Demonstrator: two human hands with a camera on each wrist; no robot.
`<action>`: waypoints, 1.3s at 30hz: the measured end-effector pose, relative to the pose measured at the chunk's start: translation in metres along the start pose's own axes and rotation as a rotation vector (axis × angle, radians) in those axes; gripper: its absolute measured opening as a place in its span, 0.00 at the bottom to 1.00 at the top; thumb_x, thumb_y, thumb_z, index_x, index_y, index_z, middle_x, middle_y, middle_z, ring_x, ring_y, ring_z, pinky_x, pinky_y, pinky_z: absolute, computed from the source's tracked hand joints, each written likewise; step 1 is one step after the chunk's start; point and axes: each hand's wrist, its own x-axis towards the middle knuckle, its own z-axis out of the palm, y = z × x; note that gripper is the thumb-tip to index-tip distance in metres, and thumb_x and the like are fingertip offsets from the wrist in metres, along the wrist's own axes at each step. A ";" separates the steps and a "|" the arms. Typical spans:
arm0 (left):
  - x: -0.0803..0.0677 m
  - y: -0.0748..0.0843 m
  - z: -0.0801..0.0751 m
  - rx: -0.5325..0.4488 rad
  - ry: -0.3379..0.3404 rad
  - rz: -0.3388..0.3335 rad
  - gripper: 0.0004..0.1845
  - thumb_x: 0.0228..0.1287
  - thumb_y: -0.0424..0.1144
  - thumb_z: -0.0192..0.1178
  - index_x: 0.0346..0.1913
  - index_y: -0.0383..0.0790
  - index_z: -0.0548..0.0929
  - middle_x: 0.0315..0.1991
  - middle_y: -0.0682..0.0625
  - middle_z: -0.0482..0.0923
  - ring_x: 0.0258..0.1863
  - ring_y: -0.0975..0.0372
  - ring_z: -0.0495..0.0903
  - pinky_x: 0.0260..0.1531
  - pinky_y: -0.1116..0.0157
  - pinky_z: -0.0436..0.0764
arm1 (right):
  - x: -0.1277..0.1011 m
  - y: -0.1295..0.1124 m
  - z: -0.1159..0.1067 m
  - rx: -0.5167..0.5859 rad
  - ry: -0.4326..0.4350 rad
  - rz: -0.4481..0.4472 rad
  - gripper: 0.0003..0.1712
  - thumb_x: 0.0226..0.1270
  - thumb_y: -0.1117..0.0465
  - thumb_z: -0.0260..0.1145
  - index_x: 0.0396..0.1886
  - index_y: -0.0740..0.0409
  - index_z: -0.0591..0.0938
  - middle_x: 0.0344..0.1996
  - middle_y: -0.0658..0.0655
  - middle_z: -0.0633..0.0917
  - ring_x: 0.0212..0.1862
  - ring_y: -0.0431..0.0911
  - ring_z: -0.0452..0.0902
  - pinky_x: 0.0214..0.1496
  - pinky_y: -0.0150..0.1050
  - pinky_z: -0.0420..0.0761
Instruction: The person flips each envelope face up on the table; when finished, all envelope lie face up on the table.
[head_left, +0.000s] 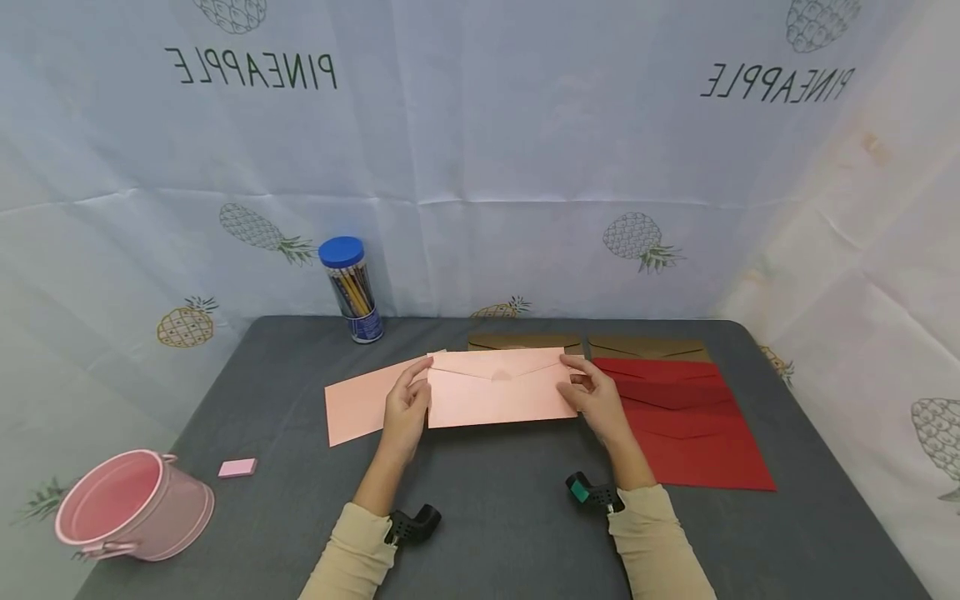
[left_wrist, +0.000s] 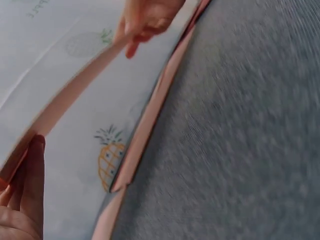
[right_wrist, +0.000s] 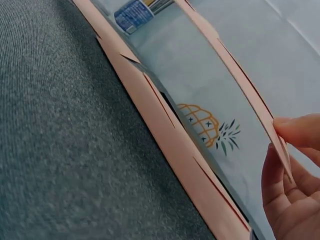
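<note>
- Pineapple-printed white sheeting is hung behind and beside a dark grey table, on which everything is laid out.
- Red envelopes are spread at the right, with two brown envelopes just behind them; a second pink envelope lies flat at the left, partly under the held one.
- A pink bucket is tipped on its side at the near left corner, with a small pink eraser-like block near it; a blue-capped tube of pencils stands at the back.
- At the table's middle, a pink envelope is held at both ends, its rear edge raised and its flap side up; in the wrist views its flap is seen lifted away from the body.
- The left hand is closed on the envelope's left end, thumb and fingertips pinching the edge.
- The right hand pinches the right end between thumb and fingers.
- The step in hand is judged to be the opening or closing of the flap; the next move would call for a steady hold at one end while the other hand's fingers are freed to work the flap.
</note>
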 end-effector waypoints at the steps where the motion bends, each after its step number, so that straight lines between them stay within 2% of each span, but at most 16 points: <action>1: 0.000 -0.002 -0.001 0.002 -0.002 -0.004 0.21 0.71 0.26 0.45 0.64 0.38 0.70 0.18 0.49 0.65 0.14 0.70 0.56 0.16 0.75 0.61 | 0.000 -0.001 0.000 0.005 -0.010 0.000 0.29 0.64 0.69 0.63 0.65 0.67 0.69 0.61 0.66 0.69 0.47 0.43 0.69 0.39 0.23 0.77; 2: 0.000 -0.004 -0.002 -0.001 -0.007 -0.008 0.21 0.71 0.26 0.46 0.64 0.37 0.70 0.19 0.48 0.66 0.15 0.70 0.58 0.17 0.74 0.62 | -0.001 -0.002 -0.001 0.005 -0.020 -0.001 0.29 0.64 0.70 0.63 0.65 0.68 0.68 0.61 0.67 0.69 0.47 0.43 0.68 0.39 0.24 0.77; 5: 0.000 -0.009 -0.003 -0.018 -0.024 -0.035 0.22 0.68 0.25 0.49 0.64 0.36 0.70 0.28 0.40 0.77 0.20 0.71 0.71 0.23 0.76 0.73 | -0.001 -0.002 -0.004 -0.014 -0.038 0.013 0.29 0.63 0.72 0.63 0.65 0.69 0.68 0.57 0.70 0.70 0.46 0.46 0.69 0.38 0.26 0.78; 9: 0.001 -0.015 -0.002 0.013 -0.038 -0.089 0.24 0.63 0.23 0.54 0.63 0.33 0.70 0.45 0.29 0.79 0.34 0.64 0.82 0.32 0.74 0.81 | -0.002 0.002 -0.009 -0.123 -0.048 0.065 0.29 0.62 0.68 0.65 0.64 0.65 0.71 0.55 0.68 0.73 0.46 0.50 0.71 0.37 0.29 0.78; 11: 0.001 -0.017 -0.001 0.068 -0.037 -0.103 0.24 0.62 0.22 0.55 0.62 0.31 0.71 0.44 0.28 0.79 0.36 0.60 0.83 0.33 0.74 0.81 | -0.003 0.004 -0.012 -0.210 -0.060 0.086 0.29 0.62 0.65 0.66 0.63 0.62 0.73 0.56 0.66 0.74 0.47 0.50 0.71 0.39 0.31 0.77; 14: 0.000 -0.018 0.004 0.223 -0.024 -0.101 0.24 0.60 0.24 0.58 0.60 0.30 0.72 0.43 0.31 0.81 0.39 0.54 0.83 0.36 0.70 0.82 | -0.005 0.005 -0.017 -0.336 -0.066 0.094 0.29 0.61 0.62 0.68 0.62 0.60 0.75 0.56 0.65 0.77 0.47 0.52 0.72 0.41 0.34 0.77; 18: -0.002 -0.019 0.012 0.450 -0.024 -0.090 0.23 0.59 0.28 0.60 0.59 0.30 0.74 0.44 0.35 0.82 0.41 0.51 0.84 0.41 0.60 0.83 | -0.006 0.004 -0.024 -0.445 -0.061 0.107 0.28 0.60 0.62 0.68 0.61 0.60 0.76 0.49 0.64 0.80 0.45 0.53 0.73 0.37 0.36 0.75; 20: -0.003 -0.019 0.017 0.519 -0.033 -0.087 0.23 0.60 0.29 0.60 0.59 0.29 0.74 0.45 0.35 0.82 0.42 0.50 0.83 0.42 0.56 0.83 | -0.006 0.004 -0.028 -0.480 -0.059 0.118 0.28 0.60 0.63 0.68 0.61 0.61 0.76 0.45 0.63 0.80 0.44 0.52 0.73 0.35 0.36 0.73; 28: -0.004 -0.017 0.038 0.641 -0.063 -0.034 0.22 0.59 0.26 0.60 0.57 0.23 0.75 0.45 0.35 0.80 0.40 0.51 0.83 0.38 0.60 0.84 | -0.012 0.004 -0.036 -0.584 -0.051 0.152 0.28 0.60 0.64 0.68 0.61 0.61 0.76 0.42 0.62 0.79 0.40 0.49 0.72 0.31 0.35 0.72; 35: -0.003 -0.022 0.046 0.737 -0.039 0.009 0.20 0.58 0.27 0.62 0.54 0.24 0.77 0.38 0.39 0.78 0.35 0.55 0.78 0.34 0.63 0.80 | -0.017 0.008 -0.039 -0.636 -0.048 0.112 0.27 0.61 0.64 0.67 0.61 0.62 0.75 0.56 0.64 0.75 0.45 0.51 0.73 0.35 0.37 0.74; 39: -0.003 -0.025 0.049 0.766 -0.022 0.010 0.20 0.58 0.28 0.63 0.54 0.24 0.78 0.37 0.40 0.77 0.34 0.57 0.75 0.33 0.64 0.78 | -0.016 0.009 -0.038 -0.647 -0.036 0.081 0.27 0.61 0.65 0.67 0.61 0.63 0.76 0.57 0.65 0.75 0.45 0.52 0.73 0.36 0.38 0.75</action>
